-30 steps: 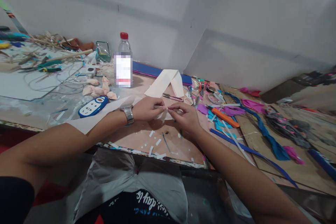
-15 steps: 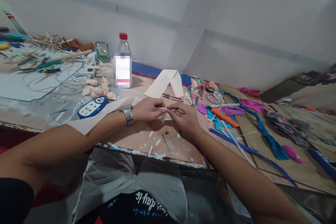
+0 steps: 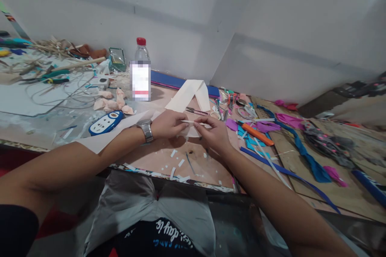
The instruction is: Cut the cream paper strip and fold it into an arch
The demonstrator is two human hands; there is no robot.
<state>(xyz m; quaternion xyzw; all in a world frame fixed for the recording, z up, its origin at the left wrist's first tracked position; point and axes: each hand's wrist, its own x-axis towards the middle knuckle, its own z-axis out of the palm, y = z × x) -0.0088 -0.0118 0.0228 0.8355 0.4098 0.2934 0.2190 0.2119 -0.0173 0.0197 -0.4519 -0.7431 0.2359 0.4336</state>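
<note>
Near the middle of the table, my left hand (image 3: 168, 125) and my right hand (image 3: 214, 131) pinch a thin white rolled strip (image 3: 189, 121) between their fingertips, one hand at each end. It is narrow and pale; I cannot make out its material. Some pale sheet material hangs just below the fingers. A long white paper strip (image 3: 98, 141) lies under my left wrist and forearm. Behind the hands stands a folded cream paper strip (image 3: 187, 95), with small thread snips (image 3: 197, 111) at its base.
A red-capped bottle (image 3: 141, 54) and a blue-and-white power strip (image 3: 106, 123) stand to the left, beside crumpled peach pieces (image 3: 116, 102). Rightward lie an orange cutter (image 3: 257, 133), a tape roll (image 3: 246, 112) and blue ribbon (image 3: 313, 164). White scraps (image 3: 173, 173) litter the front edge.
My hands have moved slightly apart, and more of the white rolled strip shows between them. My right fingers have shifted a little right.
</note>
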